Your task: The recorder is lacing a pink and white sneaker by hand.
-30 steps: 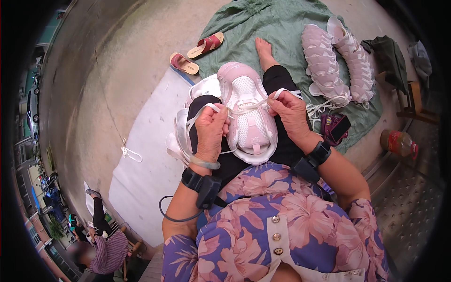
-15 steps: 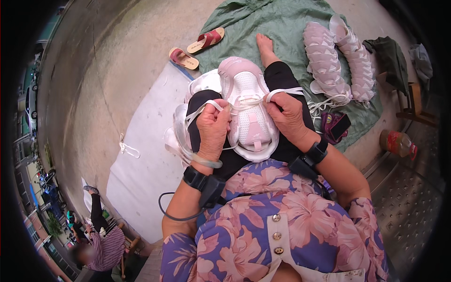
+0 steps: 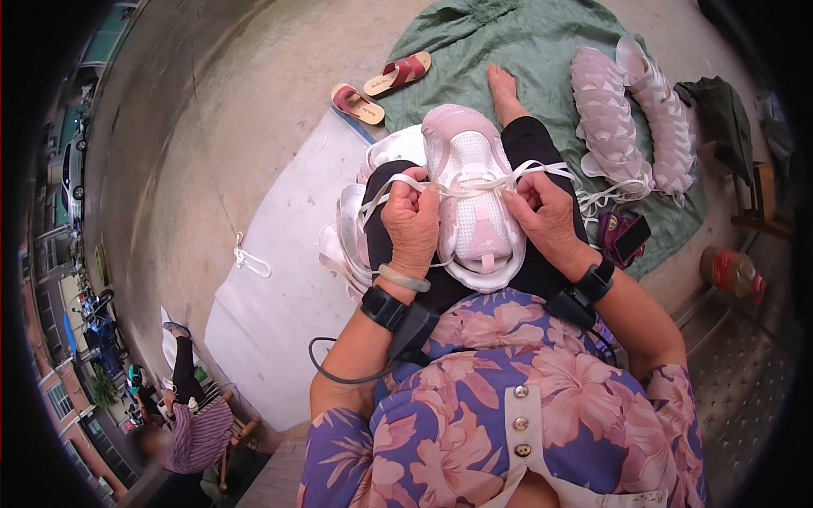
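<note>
A pink and white shoe upper (image 3: 478, 245) of mesh and smooth panels rests across my lap, its toe pointing away from me. White shoelace (image 3: 474, 190) crosses over its middle, with loose loops out to both sides. My left hand (image 3: 411, 220) pinches the lace at the shoe's left edge. On the other side, the thumb and fingers of my right hand (image 3: 544, 212) are closed on the lace as well. Several more pale shoe uppers (image 3: 345, 233) lie by my left thigh, partly hidden by my leg and arm.
Nested stacks of pink uppers (image 3: 605, 114) lie on a green cloth (image 3: 449, 59) beside my bare foot. Near them are a phone (image 3: 632, 240), a plastic jar (image 3: 730, 271) and a wooden stool (image 3: 766, 199). Red sandals (image 3: 398, 74) and a white sheet (image 3: 271, 330) are leftward; another person (image 3: 196, 436) sits beyond.
My right hand has moved in closer to the shoe's middle, and the right lace end now droops in a curve. The whole view has shifted slightly.
</note>
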Demonstrator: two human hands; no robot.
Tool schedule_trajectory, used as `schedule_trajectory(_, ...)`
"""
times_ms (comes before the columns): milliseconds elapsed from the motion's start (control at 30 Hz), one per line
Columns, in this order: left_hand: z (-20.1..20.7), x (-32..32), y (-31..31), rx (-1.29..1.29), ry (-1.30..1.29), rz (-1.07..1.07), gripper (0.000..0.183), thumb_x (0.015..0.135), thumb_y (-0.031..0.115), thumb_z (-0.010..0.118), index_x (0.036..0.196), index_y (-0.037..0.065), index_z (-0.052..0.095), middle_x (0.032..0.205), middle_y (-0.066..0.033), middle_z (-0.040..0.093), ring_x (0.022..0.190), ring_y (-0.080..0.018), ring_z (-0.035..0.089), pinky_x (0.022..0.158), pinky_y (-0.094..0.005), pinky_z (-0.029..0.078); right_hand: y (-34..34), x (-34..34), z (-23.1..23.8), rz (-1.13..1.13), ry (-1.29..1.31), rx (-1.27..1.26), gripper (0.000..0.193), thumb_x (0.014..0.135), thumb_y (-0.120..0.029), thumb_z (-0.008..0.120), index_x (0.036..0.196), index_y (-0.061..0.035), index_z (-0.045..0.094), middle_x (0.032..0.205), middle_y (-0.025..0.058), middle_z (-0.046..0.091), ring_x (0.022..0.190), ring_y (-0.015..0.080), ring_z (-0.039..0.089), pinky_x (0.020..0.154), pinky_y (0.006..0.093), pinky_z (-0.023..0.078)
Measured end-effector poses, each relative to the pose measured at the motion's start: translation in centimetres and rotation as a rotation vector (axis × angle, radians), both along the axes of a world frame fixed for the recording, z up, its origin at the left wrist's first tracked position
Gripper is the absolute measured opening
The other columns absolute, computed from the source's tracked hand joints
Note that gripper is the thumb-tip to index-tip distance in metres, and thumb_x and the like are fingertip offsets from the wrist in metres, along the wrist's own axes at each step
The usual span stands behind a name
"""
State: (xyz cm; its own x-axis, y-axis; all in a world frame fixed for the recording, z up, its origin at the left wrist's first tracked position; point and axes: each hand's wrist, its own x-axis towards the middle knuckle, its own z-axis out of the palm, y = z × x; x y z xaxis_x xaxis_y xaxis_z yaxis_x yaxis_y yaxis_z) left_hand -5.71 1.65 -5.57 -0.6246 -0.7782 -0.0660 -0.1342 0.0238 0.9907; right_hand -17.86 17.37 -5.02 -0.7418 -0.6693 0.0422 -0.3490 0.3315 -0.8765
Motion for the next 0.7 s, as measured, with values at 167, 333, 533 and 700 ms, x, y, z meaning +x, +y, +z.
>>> schedule_trajectory(167,0.0,-0.1,0.0,0.013,-0.013,0.006,0.015,0.083,0.003,0.057,0.098,0.001,0.055,0.063,0.0036,0.051,0.051,-0.0009,0.046,0.044,-0.0161,0.036,-0.8,-1.0,2.0,0.29,0.528,-0.115,0.029,0.07,-0.025,0.07,0.09,-0.0082,0.059,0.072,0.0022,0.052,0.068,0.0177,0.052,0.07,0.0338,0.041)
schedule_trajectory(333,-0.4,0.0,0.1,-0.015,-0.009,0.012,0.016,0.084,0.003,0.056,0.1,0.001,0.055,0.063,0.0036,0.052,0.051,-0.0011,0.046,0.044,-0.0164,0.037,-2.4,-0.4,3.1,0.573,0.712,0.042,0.044,0.066,-0.037,0.069,0.1,-0.0119,0.059,0.08,0.0025,0.049,0.079,0.0203,0.049,0.082,0.0413,0.034)
schedule_trajectory(533,-0.1,-0.2,0.0,-0.02,-0.008,0.001,0.017,0.085,0.004,0.056,0.102,0.001,0.054,0.063,0.0043,0.051,0.051,-0.0008,0.045,0.044,-0.0166,0.037,-2.4,-0.4,3.2,0.526,0.697,0.128,0.052,0.064,-0.038,0.07,0.105,-0.0088,0.057,0.082,0.0045,0.05,0.081,0.0223,0.05,0.084,0.0427,0.034)
schedule_trajectory(700,0.2,-0.7,0.0,-0.011,0.004,0.006,0.017,0.085,0.004,0.057,0.101,0.001,0.055,0.062,0.0051,0.05,0.051,-0.0003,0.044,0.044,-0.0164,0.036,-2.5,-0.3,2.8,0.494,0.665,0.091,0.054,0.064,-0.038,0.071,0.106,-0.0064,0.057,0.086,0.0056,0.052,0.083,0.023,0.051,0.084,0.0428,0.034)
